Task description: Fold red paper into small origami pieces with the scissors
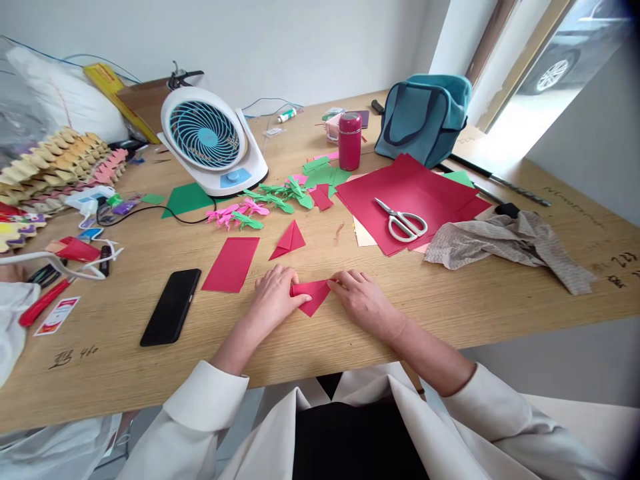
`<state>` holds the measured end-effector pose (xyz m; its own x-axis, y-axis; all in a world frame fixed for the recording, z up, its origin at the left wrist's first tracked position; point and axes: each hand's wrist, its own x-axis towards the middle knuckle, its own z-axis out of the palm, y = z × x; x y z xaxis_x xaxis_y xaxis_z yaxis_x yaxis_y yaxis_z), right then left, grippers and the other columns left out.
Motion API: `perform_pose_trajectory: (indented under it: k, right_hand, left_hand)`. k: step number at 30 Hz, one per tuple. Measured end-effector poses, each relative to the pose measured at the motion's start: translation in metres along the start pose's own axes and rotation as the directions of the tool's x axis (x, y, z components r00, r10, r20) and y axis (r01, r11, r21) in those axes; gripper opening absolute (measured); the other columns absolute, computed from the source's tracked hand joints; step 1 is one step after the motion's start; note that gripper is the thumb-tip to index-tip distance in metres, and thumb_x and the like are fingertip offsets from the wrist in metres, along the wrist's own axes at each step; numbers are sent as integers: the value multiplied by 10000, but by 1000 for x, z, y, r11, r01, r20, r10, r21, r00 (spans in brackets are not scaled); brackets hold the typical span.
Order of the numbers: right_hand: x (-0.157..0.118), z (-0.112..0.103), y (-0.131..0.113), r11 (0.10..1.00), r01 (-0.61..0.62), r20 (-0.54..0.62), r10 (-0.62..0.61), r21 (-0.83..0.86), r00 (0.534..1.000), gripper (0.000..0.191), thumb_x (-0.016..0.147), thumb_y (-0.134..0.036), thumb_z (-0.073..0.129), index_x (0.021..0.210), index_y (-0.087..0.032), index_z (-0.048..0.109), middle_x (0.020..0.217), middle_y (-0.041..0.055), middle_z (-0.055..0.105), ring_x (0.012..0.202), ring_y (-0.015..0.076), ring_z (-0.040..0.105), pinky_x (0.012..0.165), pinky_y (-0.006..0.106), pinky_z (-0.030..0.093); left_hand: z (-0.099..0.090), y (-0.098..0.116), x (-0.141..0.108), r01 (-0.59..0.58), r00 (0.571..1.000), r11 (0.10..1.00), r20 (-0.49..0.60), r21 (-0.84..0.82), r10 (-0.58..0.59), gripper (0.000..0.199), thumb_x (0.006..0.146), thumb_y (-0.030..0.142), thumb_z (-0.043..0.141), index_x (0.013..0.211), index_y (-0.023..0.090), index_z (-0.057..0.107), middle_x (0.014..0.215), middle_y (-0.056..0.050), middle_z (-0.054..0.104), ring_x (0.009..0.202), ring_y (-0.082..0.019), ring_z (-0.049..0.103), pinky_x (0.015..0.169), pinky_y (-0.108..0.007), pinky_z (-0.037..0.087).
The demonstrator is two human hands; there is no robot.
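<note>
Between my two hands is a small piece of red paper (314, 295), folded with a point toward me. My left hand (274, 297) is closed on its left corner, the thumb lying on the paper. My right hand (365, 300) pinches the right corner between thumb and fingers. Just beyond lies a folded red paper triangle (290, 240), flat on the table. To the left of it is a red paper rectangle (231, 265). Pink and green folded paper pieces (273, 199) lie in a row farther back.
A black phone (171, 307) lies left of my hands on the wooden table (210, 353). White-handled scissors (406, 223) rest on red sheets (435, 193) beside a crumpled cloth (480, 240). Behind stand a white fan (215, 140), a red flask (349, 141) and a teal bag (425, 120).
</note>
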<state>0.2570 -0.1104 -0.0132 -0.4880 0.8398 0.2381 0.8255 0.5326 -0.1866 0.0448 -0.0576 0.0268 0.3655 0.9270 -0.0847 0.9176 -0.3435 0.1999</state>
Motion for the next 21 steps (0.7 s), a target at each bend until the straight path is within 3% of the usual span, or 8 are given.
perform_pose_trajectory:
  k: [4, 9, 13, 17, 21]
  right_hand:
    - [1, -1, 0, 999, -19, -13, 20, 39, 1000, 297, 944, -92, 440, 1197, -142, 587, 1153, 138, 595, 966, 244, 518, 832, 374, 430]
    - [0, -7, -2, 986, -83, -101, 98, 145, 990, 275, 949, -135, 464, 1204, -132, 566, 1135, 130, 612, 1010, 248, 526, 868, 380, 429]
    - [-1, -13, -4, 970, -61, -135, 94, 235, 986, 288, 924, -253, 577, 1194, -154, 570, 1142, 123, 614, 1046, 250, 527, 881, 386, 416]
    - [-1, -13, -5, 949, -40, -84, 70, 314, 994, 110, 920, -269, 600, 956, -174, 644, 918, 60, 645, 883, 193, 567, 804, 335, 397]
    - [0, -10, -4, 896, -47, -53, 79, 441, 995, 108, 913, -214, 605, 825, -165, 645, 785, 15, 624, 731, 141, 562, 733, 289, 384]
  left_hand:
    - [-3, 2, 3, 23, 996, 990, 92, -139, -10, 200, 751, 280, 678, 885, 218, 542, 873, -7, 668, 846, -222, 632, 762, -317, 419]
    - [-4, 5, -1, -35, 995, 971, 85, -237, 57, 108, 733, 197, 621, 825, 218, 568, 854, 4, 673, 811, -195, 614, 708, -282, 398]
    - [-11, 18, -8, -75, 986, 958, 122, -276, 112, 31, 749, 182, 569, 741, 210, 581, 761, 20, 648, 719, -164, 570, 651, -266, 366]
    - [-17, 28, -15, -121, 976, 927, 126, -356, 176, 61, 768, 215, 559, 719, 206, 594, 726, 21, 645, 688, -155, 561, 624, -258, 360]
    - [-27, 20, -18, -95, 976, 903, 138, -418, 166, 52, 743, 212, 577, 755, 218, 627, 719, 28, 664, 678, -157, 584, 621, -252, 382]
